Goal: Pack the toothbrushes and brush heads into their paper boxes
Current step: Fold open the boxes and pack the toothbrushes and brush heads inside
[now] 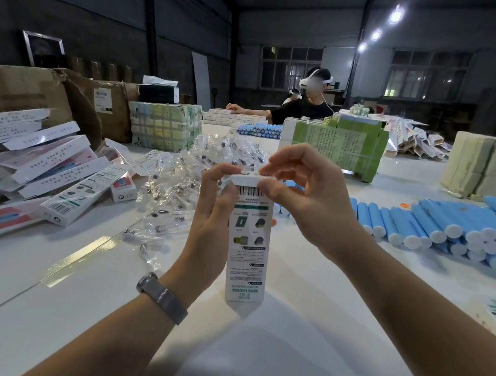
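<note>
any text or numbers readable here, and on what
"X S1", upside down: near the bottom of the held paper box.
Line above it: seemingly "SONIC ELECTRIC", unsure.
Barcode digits and small print on that box: too small.
Print on boxes stacked left and green bundles: blurred.

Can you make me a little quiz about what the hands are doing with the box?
1. True or false: the paper box lies flat on the white table.
2. Which hand presses the top flap down? A) left hand B) right hand C) neither
3. Fill in: the blue toothbrush handles lie to the person's ____ side.

Key:
1. False. It stands upright, its lower end on the table, with the left hand wrapped round its side.
2. B. The right hand has fingertips on the flap at the box's upper end.
3. Right. The bagged brush heads are piled on the left.
</note>
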A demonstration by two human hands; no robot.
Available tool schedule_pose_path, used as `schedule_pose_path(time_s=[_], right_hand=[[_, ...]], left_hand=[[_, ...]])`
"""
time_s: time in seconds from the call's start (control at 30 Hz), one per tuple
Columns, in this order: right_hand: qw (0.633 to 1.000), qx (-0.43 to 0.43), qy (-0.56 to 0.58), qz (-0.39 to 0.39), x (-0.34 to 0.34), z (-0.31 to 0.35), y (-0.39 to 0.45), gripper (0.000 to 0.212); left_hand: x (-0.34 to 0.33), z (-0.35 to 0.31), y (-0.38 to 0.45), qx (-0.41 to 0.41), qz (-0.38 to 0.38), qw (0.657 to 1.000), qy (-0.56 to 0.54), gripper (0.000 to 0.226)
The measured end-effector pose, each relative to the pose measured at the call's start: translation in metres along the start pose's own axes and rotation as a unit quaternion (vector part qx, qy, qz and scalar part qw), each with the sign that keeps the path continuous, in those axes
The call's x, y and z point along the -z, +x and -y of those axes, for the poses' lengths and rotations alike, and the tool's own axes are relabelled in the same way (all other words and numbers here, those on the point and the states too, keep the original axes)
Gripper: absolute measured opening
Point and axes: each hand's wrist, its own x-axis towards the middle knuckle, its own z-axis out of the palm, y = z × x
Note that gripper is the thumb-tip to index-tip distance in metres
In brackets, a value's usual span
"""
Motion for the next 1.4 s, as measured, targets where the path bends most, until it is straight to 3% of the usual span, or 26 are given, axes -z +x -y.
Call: schedule_pose_path(time_s=[0.1, 0.27, 0.5, 0.97, 1.4], right_hand=[[0.999, 0.012, -0.036, -0.002, -0.003, 0.002, 0.000, 0.026], [0.998, 0.015, -0.054, -0.001, -0.004, 0.003, -0.001, 0.022], [0.999, 0.003, -0.053, 0.008, -0.004, 0.005, -0.001, 0.022], [0.996, -0.001, -0.092, -0.010, -0.003, 0.009, 0.004, 0.018], [0.993, -0.007, -0.103, 0.061, 0.013, 0.019, 0.013, 0.015]], left_hand=[[0.000, 0.000, 0.000, -0.005, 0.000, 1.000, 0.005, 0.021], [-0.002, -0.001, 0.002, -0.027, -0.002, 0.998, 0.050, 0.007], [-0.003, -0.002, 0.002, -0.031, 0.008, 0.997, 0.065, 0.005], [-0.004, 0.000, -0.003, -0.052, 0.010, 0.996, 0.066, 0.028], [-0.005, 0.000, -0.005, -0.070, 0.021, 0.989, 0.128, 0.030]])
